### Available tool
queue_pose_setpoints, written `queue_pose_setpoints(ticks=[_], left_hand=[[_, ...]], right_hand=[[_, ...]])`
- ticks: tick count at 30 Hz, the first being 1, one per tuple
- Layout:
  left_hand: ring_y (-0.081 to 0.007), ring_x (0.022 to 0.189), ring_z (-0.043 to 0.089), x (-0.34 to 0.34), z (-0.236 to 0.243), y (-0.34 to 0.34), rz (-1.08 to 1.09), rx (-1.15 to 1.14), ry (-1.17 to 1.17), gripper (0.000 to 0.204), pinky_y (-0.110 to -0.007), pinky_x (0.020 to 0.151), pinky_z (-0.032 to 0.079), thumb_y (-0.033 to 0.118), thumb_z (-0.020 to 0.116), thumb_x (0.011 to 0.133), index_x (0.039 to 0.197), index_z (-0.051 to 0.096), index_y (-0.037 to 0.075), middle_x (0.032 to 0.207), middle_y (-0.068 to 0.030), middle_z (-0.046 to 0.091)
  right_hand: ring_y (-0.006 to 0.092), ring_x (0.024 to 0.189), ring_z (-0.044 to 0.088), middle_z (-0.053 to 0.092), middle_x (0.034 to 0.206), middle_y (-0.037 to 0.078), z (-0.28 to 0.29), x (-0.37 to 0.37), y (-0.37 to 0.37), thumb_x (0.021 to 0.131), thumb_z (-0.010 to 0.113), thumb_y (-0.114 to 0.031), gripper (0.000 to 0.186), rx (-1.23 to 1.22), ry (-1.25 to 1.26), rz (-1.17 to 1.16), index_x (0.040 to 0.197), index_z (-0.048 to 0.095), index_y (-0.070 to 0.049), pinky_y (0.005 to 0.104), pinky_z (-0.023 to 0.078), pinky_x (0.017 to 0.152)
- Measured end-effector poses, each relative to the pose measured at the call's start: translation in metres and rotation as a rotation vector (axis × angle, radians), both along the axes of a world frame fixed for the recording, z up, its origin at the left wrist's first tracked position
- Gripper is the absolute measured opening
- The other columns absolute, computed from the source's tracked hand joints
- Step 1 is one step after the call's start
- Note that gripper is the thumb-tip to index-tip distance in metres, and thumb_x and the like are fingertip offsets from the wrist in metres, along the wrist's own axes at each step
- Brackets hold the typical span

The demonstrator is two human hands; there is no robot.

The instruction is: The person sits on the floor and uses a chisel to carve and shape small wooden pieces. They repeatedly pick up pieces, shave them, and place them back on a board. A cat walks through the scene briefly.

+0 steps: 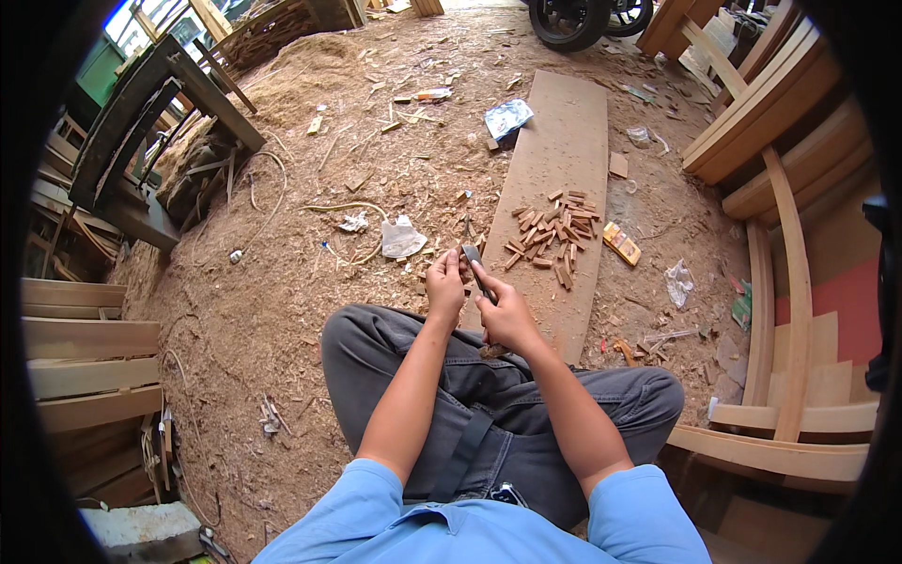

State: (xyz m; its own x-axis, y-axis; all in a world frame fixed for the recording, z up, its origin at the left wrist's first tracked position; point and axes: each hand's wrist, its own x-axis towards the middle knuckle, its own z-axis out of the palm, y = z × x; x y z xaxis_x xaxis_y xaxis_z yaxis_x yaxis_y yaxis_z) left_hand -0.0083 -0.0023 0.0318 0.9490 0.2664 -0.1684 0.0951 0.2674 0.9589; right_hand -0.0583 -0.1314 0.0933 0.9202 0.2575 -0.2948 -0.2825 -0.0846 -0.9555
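Note:
I sit with crossed legs on the shaving-covered ground, both hands close together above my lap. My right hand (pixel 507 318) is wrapped round a chisel (pixel 477 268); its flat dark blade points up and away from me, and a brown handle end shows below the fist. The fingers of my left hand (pixel 446 284) are pinched right beside the blade's tip; what lies between them is too small and hidden to make out. Just beyond, to the right, a loose heap of short wooden pieces (pixel 556 228) lies on a long brown board (pixel 564 122).
A yellow packet (pixel 621 243) lies beside the board's right edge. A blue-and-white packet (pixel 508 118) rests by its left edge, and a white plastic scrap (pixel 402 238) is nearer. Stacked planks (pixel 91 350) stand left; timber frames (pixel 794 282) rise right. A wheel (pixel 568 23) is at the back.

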Motion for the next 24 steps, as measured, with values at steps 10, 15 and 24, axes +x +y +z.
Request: queue_pose_setpoints(ticks=[10,15,24], left_hand=[[-0.0030,0.056,0.045,0.004,-0.008,0.004,-0.097,0.035,-0.015,0.029,-0.022,0.053,0.041,0.024,0.046,0.107,0.095,0.066,0.006,0.067,0.0066,0.050],[-0.0031,0.060,0.044,0.006,-0.012,0.004,-0.069,0.042,0.014,0.032,-0.023,0.053,0.036,0.025,0.049,0.106,0.091,0.067,0.004,0.067,0.0061,0.051],[-0.0029,0.059,0.043,-0.010,-0.005,-0.006,-0.092,0.080,0.009,0.031,-0.021,0.055,0.039,0.023,0.049,0.106,0.108,0.071,0.001,0.067,0.0073,0.048]], right_hand=[[0.0096,0.042,0.049,0.047,0.060,-0.002,-0.005,0.002,-0.004,0.098,0.052,-0.008,0.056,-0.051,-0.007,-0.044,0.151,0.043,-0.023,0.0306,0.047,0.041],[0.0097,0.042,0.049,0.048,0.060,-0.002,-0.013,0.001,0.004,0.098,0.051,-0.008,0.055,-0.056,-0.064,-0.068,0.151,0.043,-0.021,0.0302,0.046,0.040],[0.0092,0.041,0.047,0.049,0.060,-0.001,-0.006,0.004,-0.017,0.097,0.052,-0.006,0.057,0.043,0.026,-0.175,0.151,0.041,-0.020,0.0290,0.047,0.039]])
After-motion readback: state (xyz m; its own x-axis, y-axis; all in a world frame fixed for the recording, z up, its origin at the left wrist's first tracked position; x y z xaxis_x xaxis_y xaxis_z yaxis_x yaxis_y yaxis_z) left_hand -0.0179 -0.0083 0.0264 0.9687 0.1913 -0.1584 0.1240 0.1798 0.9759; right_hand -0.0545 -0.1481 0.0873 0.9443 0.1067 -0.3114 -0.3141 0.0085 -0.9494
